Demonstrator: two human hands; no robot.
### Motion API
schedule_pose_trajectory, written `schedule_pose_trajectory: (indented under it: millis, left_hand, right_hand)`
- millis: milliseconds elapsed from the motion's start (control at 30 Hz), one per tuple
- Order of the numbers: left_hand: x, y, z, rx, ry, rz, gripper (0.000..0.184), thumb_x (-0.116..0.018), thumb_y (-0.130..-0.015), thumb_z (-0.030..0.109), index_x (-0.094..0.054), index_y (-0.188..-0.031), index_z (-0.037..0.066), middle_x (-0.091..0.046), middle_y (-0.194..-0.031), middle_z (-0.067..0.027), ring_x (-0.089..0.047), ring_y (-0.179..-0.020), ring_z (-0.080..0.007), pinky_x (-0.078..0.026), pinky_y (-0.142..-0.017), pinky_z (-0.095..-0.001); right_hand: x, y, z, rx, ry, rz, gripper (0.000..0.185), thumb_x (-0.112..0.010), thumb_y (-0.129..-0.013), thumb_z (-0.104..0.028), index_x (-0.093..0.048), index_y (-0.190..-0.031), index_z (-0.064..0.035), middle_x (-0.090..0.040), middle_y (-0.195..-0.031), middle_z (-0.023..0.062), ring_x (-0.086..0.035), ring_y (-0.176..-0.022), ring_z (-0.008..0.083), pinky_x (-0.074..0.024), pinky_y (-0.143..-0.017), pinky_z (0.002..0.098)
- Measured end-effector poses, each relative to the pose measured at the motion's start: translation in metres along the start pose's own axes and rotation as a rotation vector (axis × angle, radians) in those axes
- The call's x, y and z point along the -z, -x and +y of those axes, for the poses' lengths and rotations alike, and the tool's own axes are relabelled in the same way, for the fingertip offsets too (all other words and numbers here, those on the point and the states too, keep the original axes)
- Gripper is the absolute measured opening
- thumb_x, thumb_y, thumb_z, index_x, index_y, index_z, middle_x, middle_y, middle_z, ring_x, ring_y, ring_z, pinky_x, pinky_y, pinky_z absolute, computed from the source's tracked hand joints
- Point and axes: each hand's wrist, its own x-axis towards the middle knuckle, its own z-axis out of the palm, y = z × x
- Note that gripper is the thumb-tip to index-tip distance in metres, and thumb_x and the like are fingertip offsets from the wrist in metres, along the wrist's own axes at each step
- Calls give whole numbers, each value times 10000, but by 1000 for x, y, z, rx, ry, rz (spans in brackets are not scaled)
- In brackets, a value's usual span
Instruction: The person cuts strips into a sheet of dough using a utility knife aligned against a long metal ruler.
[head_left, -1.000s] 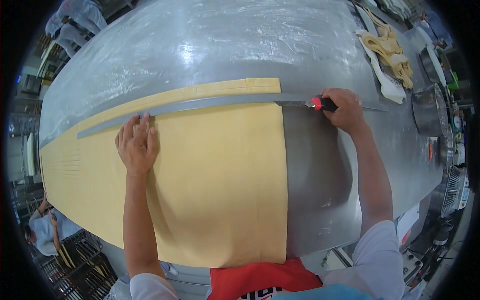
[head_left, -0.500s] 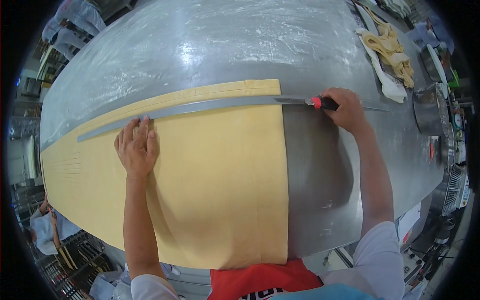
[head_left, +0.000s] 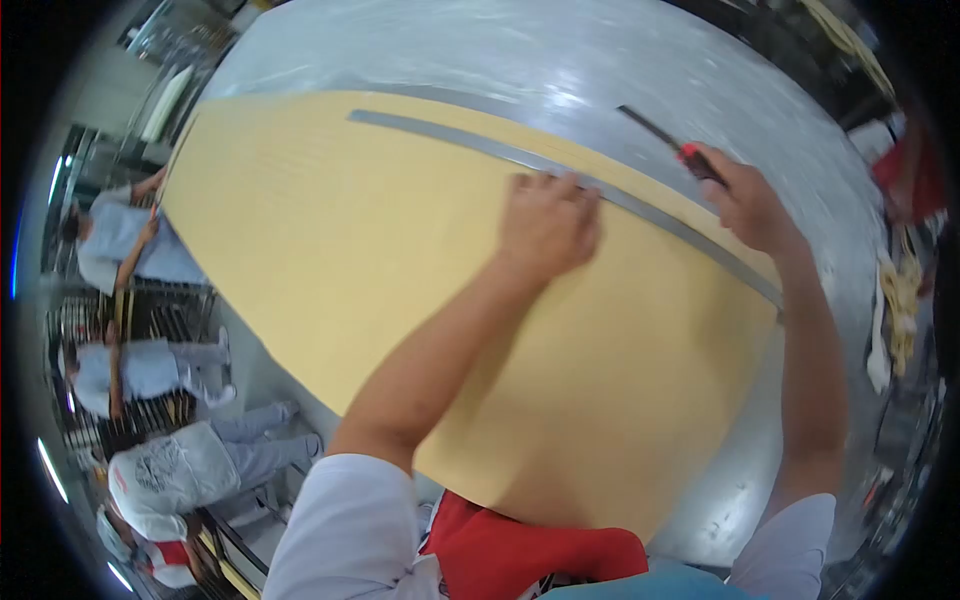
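Note:
A broad pale-yellow dough sheet (head_left: 400,230) lies flat over the near part of the metal table. A long steel ruler (head_left: 450,137) rests slantwise along the sheet's far edge. My left hand (head_left: 550,228) presses its fingertips down on the ruler around the middle, fingers somewhat bent and not wrapped round it. In my right hand (head_left: 752,205) is a utility knife (head_left: 704,164) with a black and red handle. Its long blade points up and left, raised above the table past the sheet's far edge, apart from the dough.
The metal table (head_left: 480,50) stretches out beyond the sheet. Dough strips (head_left: 902,305) lie at the right beside a white cloth (head_left: 879,345). Several people work at the left, one person (head_left: 140,240) close to the table's end, near racks.
My view has swung to the left. The knife has left the ruler's right end and is now lifted beyond the sheet. My left hand is still on the ruler, now nearer its middle.

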Motion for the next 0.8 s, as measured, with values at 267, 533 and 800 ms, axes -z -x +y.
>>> schedule_pose_trajectory:
  millis: [267, 533, 800]
  left_hand:
    - [-15, 10, -11, 68, 96, -24, 364, -667, -911, 330, -726, -1211, 133, -697, -1194, -76, -605, -1193, -314, -430, -949, -511]
    - [-47, 11, 1, 437, 2526, 227, 498, -716, -1013, 425, -557, -1396, 148, -632, -1276, -19, -581, -1221, -197, -510, -995, -367]
    - [-69, 15, 14, 417, 3224, 211, 406, -655, -1074, 356, -539, -1416, 171, -639, -1250, -10, -604, -1189, -157, -524, -1021, -348]
  right_hand:
    - [-171, -210, -185, 99, 158, -260, 578, -554, -1059, -194, -445, -1621, -274, -715, -1269, 233, -688, -1102, 443, -538, -964, 505]
    - [-219, -269, -222, 86, 197, -263, 526, -543, -1100, -252, -467, -1618, -303, -706, -1344, 174, -677, -1188, 393, -541, -1019, 485]
    - [-216, -273, -216, 137, 265, -288, 516, -549, -1097, -258, -487, -1607, -304, -709, -1348, 161, -665, -1200, 388, -525, -1038, 495]
